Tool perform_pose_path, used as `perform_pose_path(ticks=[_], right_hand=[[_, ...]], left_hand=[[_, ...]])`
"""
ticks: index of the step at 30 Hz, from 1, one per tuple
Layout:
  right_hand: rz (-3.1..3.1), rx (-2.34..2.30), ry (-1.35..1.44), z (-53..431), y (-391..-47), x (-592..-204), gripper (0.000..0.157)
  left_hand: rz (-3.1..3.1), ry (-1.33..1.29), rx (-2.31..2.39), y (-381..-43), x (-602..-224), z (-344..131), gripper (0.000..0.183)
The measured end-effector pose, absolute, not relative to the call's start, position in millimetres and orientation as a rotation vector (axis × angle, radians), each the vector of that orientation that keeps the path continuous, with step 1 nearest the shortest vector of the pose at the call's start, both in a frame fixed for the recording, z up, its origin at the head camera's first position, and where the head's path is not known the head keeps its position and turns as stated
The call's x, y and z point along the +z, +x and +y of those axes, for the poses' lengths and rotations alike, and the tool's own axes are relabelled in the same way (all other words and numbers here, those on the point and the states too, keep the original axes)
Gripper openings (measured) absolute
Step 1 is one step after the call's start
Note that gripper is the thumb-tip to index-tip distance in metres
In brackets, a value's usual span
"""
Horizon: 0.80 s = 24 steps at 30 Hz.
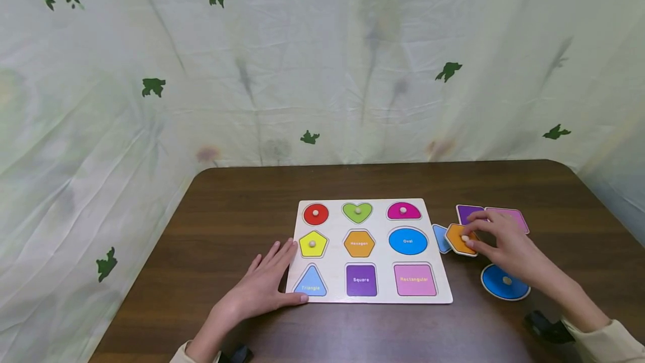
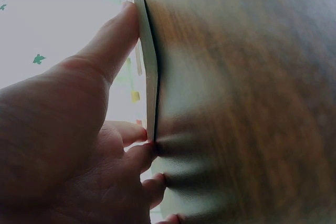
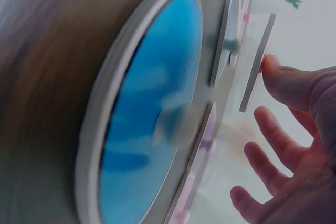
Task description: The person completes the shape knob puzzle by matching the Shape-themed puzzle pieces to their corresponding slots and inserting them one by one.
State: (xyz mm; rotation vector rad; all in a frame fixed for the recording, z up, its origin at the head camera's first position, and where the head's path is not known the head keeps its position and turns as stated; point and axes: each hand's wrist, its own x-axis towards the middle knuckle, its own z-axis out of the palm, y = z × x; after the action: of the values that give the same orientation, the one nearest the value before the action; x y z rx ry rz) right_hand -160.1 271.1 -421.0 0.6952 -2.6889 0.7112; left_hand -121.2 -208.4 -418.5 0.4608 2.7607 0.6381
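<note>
A white shape puzzle board [image 1: 335, 255] lies on the table. Its left side and lower left corner are touched by my left hand [image 1: 267, 282], fingers spread and fairly straight. The left wrist view shows the thumb [image 2: 118, 32] against the board's edge [image 2: 151, 77]. Between thumb and fingertips my right hand [image 1: 509, 242] pinches the knob of an orange hexagon piece [image 1: 456, 238], right of the board. From the right wrist view, this hexagon piece [image 3: 258, 61] is raised off the table. The red, green, magenta and yellow pieces sit in the board; its other spots show printed shape names.
Partly under the hexagon lies a light blue piece [image 1: 440, 234]. Behind the right hand are a purple piece [image 1: 466, 211] and a pink piece [image 1: 515, 218]. A blue oval piece [image 1: 499, 284] with a knob lies nearer. Patterned cloth [image 1: 322, 71] hangs behind the brown table [image 1: 242, 212].
</note>
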Motion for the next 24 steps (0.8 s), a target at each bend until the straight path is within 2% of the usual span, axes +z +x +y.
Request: perform_pose_path(ticks=[24], right_hand=[[-2.634, 0.889, 0.773, 215, -168, -421, 0.026]], left_hand=[[2.758, 0.444, 0.635, -121, -419, -208, 0.109]])
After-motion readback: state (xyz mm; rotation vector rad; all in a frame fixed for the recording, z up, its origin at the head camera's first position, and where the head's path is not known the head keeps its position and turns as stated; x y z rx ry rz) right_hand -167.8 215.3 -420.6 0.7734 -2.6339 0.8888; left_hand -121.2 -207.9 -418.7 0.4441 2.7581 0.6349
